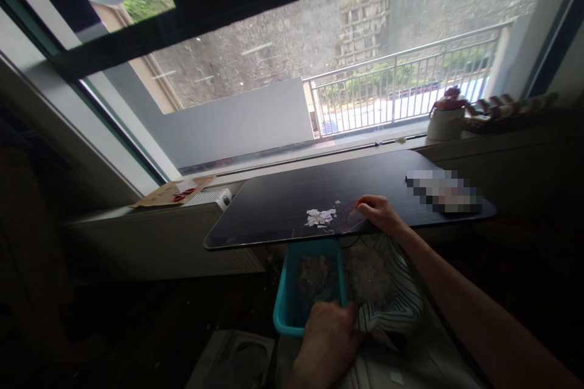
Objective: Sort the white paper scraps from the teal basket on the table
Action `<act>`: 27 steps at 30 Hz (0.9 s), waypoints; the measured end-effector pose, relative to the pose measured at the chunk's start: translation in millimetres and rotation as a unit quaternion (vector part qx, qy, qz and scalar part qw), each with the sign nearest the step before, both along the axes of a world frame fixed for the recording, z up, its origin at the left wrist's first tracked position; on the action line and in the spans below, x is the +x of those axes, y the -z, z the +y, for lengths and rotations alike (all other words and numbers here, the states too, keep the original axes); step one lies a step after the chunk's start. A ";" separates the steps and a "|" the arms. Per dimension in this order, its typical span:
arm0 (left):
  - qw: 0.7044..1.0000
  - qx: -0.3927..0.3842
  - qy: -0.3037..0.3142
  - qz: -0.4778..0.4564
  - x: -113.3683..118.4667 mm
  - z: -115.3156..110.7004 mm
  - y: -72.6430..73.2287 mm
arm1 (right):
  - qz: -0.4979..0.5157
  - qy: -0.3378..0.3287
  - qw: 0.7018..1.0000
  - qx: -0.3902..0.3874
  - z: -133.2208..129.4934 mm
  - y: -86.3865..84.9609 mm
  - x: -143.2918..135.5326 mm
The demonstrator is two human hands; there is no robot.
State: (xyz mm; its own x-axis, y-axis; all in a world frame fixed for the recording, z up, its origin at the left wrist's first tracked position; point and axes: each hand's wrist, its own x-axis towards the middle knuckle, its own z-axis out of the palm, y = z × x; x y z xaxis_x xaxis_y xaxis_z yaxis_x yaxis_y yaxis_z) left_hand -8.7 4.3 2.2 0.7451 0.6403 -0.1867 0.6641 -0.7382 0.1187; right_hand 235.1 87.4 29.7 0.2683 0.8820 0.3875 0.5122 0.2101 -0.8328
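My right hand [381,213] pinches the edge of a clear protractor with pink markings [347,219], which lies on or just over the dark tabletop [283,194]. Left of it is a small heap of white paper scraps [320,217]. Below the table's near edge, my left hand [329,331] is closed on the near right rim of a turquoise basket [281,298]. Scraps and clear plastic show inside the basket. A striped cloth [396,310] beside the basket bears more pale scraps [368,273].
Scissors with red handles [183,195] rest on brown paper [155,194] on the sill at left, by a white radiator [207,199]. A blurred-out object [444,191] lies at the table's right. A white pot [444,123] stands on the sill.
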 end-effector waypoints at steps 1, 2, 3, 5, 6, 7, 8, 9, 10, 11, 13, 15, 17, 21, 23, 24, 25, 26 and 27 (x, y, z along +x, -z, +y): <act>1.000 0.002 -0.001 -0.002 0.0 -0.1 0.2 | 0.001 -0.002 1.000 -0.001 -0.2 0.0 -0.1; 1.000 0.005 -0.003 -0.004 -0.1 -0.3 0.6 | 0.003 -0.004 1.000 -0.001 -0.4 0.0 -0.1; 1.000 0.009 -0.004 -0.008 -0.2 -0.4 1.0 | 0.004 -0.005 1.000 -0.001 -0.5 0.0 0.0; 1.000 0.012 -0.004 -0.013 -0.5 -0.7 1.5 | 0.005 -0.007 1.000 -0.002 -0.6 0.0 0.3; 1.000 0.013 -0.004 -0.014 -0.6 -0.8 1.3 | 0.006 -0.009 1.000 -0.003 -0.5 0.1 0.4; 1.000 0.012 -0.003 -0.014 -0.6 -0.8 0.9 | 0.006 -0.010 1.000 -0.004 -0.4 0.2 0.6; 1.000 0.011 -0.003 -0.014 -0.5 -0.8 0.3 | 0.005 -0.012 1.000 -0.005 -0.3 0.3 0.8; 1.000 0.010 -0.001 -0.014 -0.3 -0.7 -0.4 | 0.005 -0.014 1.000 -0.006 -0.2 0.4 0.9; 1.000 0.009 0.000 -0.012 -0.1 -0.7 -1.1 | 0.004 -0.016 1.000 -0.007 -0.1 0.5 0.9; 1.000 0.009 0.000 -0.010 0.2 -0.6 -1.7 | 0.003 -0.019 1.000 -0.008 0.0 0.5 0.9; 1.000 0.010 0.001 -0.006 0.7 -0.5 -2.2 | 0.002 -0.024 1.000 -0.010 0.0 0.5 0.8; 1.000 0.012 0.002 -0.007 0.7 -0.7 -1.8 | 0.003 -0.025 1.000 -0.009 -0.1 0.6 0.6; 1.000 0.016 0.004 -0.009 0.3 -0.9 -0.9 | 0.004 -0.020 1.000 -0.005 -0.1 0.8 0.6; 1.000 0.017 0.005 -0.009 -0.6 -0.9 0.9 | 0.006 -0.004 1.000 0.005 -0.1 1.1 0.8; 1.000 0.017 0.004 -0.012 -0.7 -0.9 2.0 | 0.005 -0.002 1.000 0.007 -0.2 0.4 0.2; 1.000 0.018 0.003 -0.014 -0.7 -0.9 2.7 | 0.005 -0.002 1.000 0.008 -0.2 -0.2 -0.5; 1.000 0.019 0.002 -0.015 -0.7 -0.9 3.4 | 0.005 -0.003 1.000 0.010 0.0 -0.8 -1.8; 1.000 0.020 0.000 -0.016 -0.6 -1.0 3.9 | 0.006 -0.003 1.000 0.011 0.6 -1.4 -3.5; 1.000 0.021 -0.001 -0.017 -0.6 -1.0 4.2 | 0.008 -0.004 1.000 0.013 1.6 -1.7 -5.8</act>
